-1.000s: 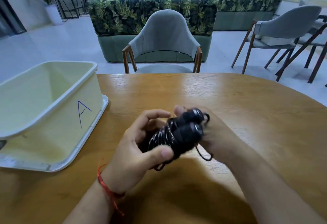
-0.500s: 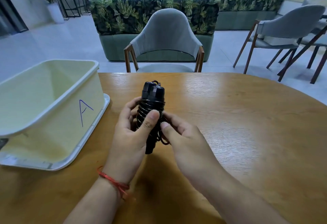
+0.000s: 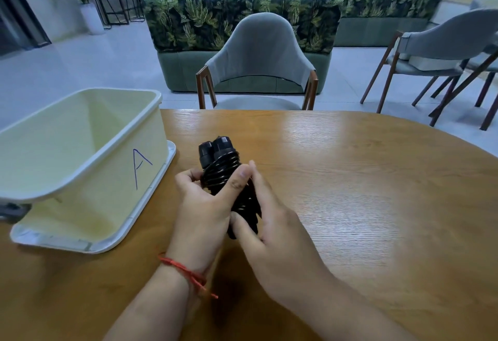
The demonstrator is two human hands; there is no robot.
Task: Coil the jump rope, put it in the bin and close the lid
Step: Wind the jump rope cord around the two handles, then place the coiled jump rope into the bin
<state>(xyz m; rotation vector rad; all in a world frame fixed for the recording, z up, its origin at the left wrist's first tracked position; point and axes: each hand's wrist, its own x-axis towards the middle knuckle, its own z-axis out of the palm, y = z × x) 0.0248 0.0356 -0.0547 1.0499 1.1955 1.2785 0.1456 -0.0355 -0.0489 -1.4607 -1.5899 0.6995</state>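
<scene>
The black jump rope (image 3: 219, 164) is a tight bundle: its cord is wound around the two handles, which stand side by side and point away from me. My left hand (image 3: 204, 206) grips the bundle from the left, thumb across the coils. My right hand (image 3: 272, 222) holds its lower end from the right, fingers against the cord. Both hands hover just above the wooden table (image 3: 350, 206). The pale yellow bin (image 3: 89, 163), marked with a blue "A", stands open to the left. It sits on its white lid (image 3: 107, 243).
A grey chair (image 3: 256, 52) is pushed up to the table's far edge, with a leaf-patterned sofa (image 3: 237, 17) behind it. More chairs (image 3: 436, 52) stand at the right. A person sits far back, facing away.
The bundle turned from lying sideways to standing with handles pointing away. My hands shifted left toward the bin, and the loose loop of cord that dangled before is now tucked in.
</scene>
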